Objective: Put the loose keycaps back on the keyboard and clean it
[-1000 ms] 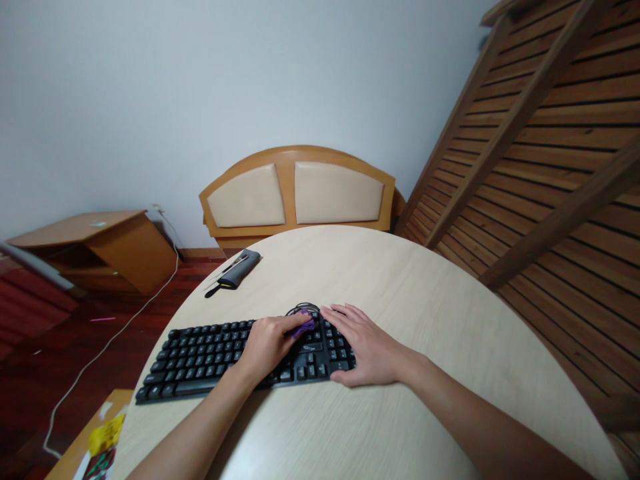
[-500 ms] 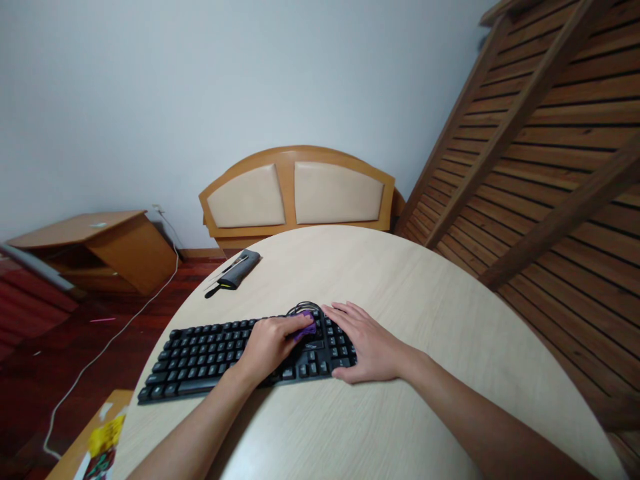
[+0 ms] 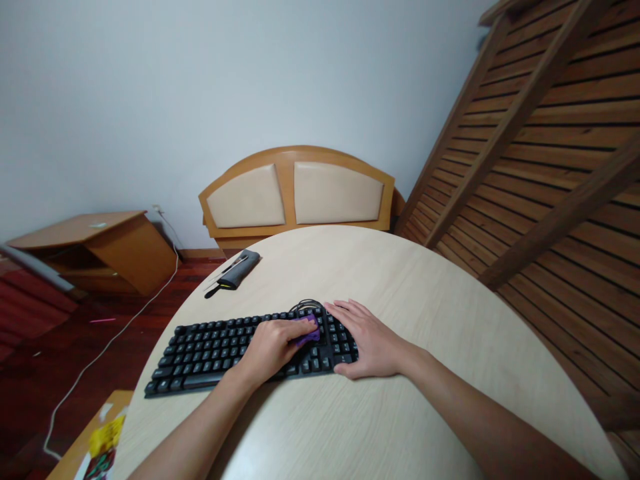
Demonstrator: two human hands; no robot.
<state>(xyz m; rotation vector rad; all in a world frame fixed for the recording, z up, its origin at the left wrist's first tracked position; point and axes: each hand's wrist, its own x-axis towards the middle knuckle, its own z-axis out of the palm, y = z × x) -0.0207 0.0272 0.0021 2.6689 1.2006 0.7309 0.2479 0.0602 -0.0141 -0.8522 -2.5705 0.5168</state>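
Observation:
A black computer keyboard point(image 3: 210, 353) lies at a slight slant on the round pale wooden table point(image 3: 425, 307). My left hand point(image 3: 275, 343) presses a crumpled purple cloth point(image 3: 309, 331) onto the keys left of the number pad, its fingers closed on the cloth. Around the keyboard's right end rests my right hand point(image 3: 367, 343), fingers spread, thumb at the near edge and fingertips by the far edge. Part of the number pad is hidden under it. Behind the keyboard lies its coiled black cable point(image 3: 306, 304).
A grey pouch point(image 3: 243, 267) with thin tools on it lies at the table's far left. Beyond stand a padded headboard point(image 3: 300, 157), a wooden cabinet point(image 3: 135, 257) at left and slatted wooden boards point(image 3: 540, 160) at right. A white cord point(image 3: 117, 333) runs across the floor.
The keyboard has shifted slightly right and away from me, with my right hand moving along at its end. My left hand and the purple cloth have moved slightly right.

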